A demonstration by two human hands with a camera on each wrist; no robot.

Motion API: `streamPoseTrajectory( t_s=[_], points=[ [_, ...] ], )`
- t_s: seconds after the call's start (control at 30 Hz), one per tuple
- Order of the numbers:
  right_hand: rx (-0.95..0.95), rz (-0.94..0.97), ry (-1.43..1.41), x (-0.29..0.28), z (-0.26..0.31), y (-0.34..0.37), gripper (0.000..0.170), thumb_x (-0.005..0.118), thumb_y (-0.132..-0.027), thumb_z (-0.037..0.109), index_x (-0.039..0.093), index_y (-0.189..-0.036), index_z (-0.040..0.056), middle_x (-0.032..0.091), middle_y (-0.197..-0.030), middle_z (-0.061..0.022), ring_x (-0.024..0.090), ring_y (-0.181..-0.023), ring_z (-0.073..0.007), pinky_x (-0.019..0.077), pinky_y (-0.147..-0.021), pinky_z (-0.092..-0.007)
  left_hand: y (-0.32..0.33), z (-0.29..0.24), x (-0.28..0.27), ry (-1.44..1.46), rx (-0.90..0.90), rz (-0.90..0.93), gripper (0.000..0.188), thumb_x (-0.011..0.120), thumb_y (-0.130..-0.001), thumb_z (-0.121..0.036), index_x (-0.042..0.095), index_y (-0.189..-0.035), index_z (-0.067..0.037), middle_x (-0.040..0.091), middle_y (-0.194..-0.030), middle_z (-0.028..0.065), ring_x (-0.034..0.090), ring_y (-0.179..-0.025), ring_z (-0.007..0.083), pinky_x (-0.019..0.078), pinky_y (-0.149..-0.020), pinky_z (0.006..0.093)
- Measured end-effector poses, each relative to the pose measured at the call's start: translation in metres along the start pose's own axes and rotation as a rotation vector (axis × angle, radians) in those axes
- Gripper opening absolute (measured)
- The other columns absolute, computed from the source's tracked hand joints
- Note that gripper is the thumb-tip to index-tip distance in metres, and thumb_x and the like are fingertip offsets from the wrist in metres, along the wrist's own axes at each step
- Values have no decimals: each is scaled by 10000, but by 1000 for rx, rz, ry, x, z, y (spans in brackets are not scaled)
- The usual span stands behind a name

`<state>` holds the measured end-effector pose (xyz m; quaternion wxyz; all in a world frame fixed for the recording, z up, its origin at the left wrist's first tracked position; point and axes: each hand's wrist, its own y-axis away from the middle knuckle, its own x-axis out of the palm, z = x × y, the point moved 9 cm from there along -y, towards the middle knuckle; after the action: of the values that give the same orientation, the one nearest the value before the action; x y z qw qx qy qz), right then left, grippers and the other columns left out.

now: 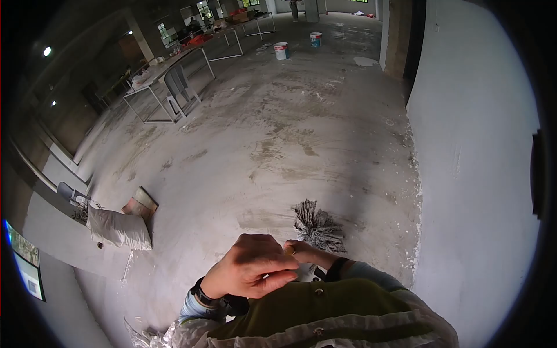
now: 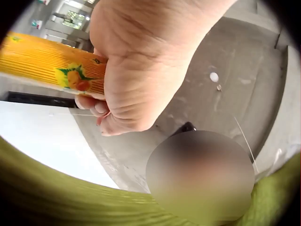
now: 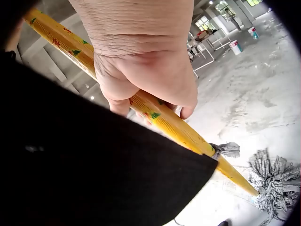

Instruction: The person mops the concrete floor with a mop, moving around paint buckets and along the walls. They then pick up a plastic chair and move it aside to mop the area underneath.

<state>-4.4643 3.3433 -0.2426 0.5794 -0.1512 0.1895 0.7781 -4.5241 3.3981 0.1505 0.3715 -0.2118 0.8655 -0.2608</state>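
A mop with a stringy grey head (image 1: 318,227) rests on the concrete floor just ahead of the person. Its yellow patterned handle (image 3: 176,128) slants down to the strings in the right wrist view. My left hand (image 1: 253,268) grips the handle's upper part in front of the chest, and the left wrist view shows the curled fingers around the yellow pole (image 2: 51,61). Lower on the same handle, my right hand (image 3: 146,70) holds it with fingers wrapped round. In the head view the left hand and the body hide most of the handle.
A white wall (image 1: 470,133) runs along the right. To the left lie a stuffed white sack (image 1: 119,228) and a board-like piece (image 1: 140,203). Farther off stand a grey plastic chair (image 1: 178,84), long tables (image 1: 174,60) and two paint buckets (image 1: 281,52).
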Motion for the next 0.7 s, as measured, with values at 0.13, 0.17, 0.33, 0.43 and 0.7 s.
streamPoseTrajectory(
  t_s=[0.13, 0.17, 0.33, 0.43, 0.7],
  points=[
    [-141, 9, 43, 14, -1, -24, 320, 652, -682, 271, 545, -899, 63, 593, -835, -135, 574, -799, -296, 442, -685, -364, 30, 24, -31, -32, -224, -218, 94, 654, -702, -29, 599, -774, -3, 547, -574, 72, 524, -494, 184, 407, -459, 260],
    [-169, -13, 93, 16, 4, -28, 321, 651, -677, 274, 544, -893, 62, 593, -824, -139, 573, -784, -302, 443, -677, -363, 38, 26, -35, -37, -258, -237, 87, 641, -716, -28, 599, -790, -11, 569, -609, 76, 532, -501, 176, 405, -455, 253],
    [-172, 103, 10, 35, 20, -41, 309, 661, -611, 232, 564, -842, 52, 596, -757, -139, 579, -755, -319, 438, -666, -390, 86, 27, -69, -39, -358, -591, 103, 573, -797, -69, 529, -750, 12, 504, -558, 56, 449, -440, 107, 353, -407, 221],
    [-102, 88, 36, 40, 38, -39, 311, 648, -598, 206, 579, -862, 57, 603, -823, -140, 564, -828, -322, 433, -715, -403, 99, 17, -100, -129, -171, -683, 128, 432, -895, -112, 517, -887, -17, 307, -482, -38, 271, -404, 53, 230, -377, 216],
    [358, -202, 66, -14, -73, 83, 259, 505, -628, 112, 608, -856, 46, 610, -828, -144, 574, -847, -324, 452, -735, -402, 91, 127, -34, 124, -427, -567, 143, 442, -883, -126, 507, -908, -1, 280, -537, -27, 256, -485, 72, 294, -506, 227]
  ],
)
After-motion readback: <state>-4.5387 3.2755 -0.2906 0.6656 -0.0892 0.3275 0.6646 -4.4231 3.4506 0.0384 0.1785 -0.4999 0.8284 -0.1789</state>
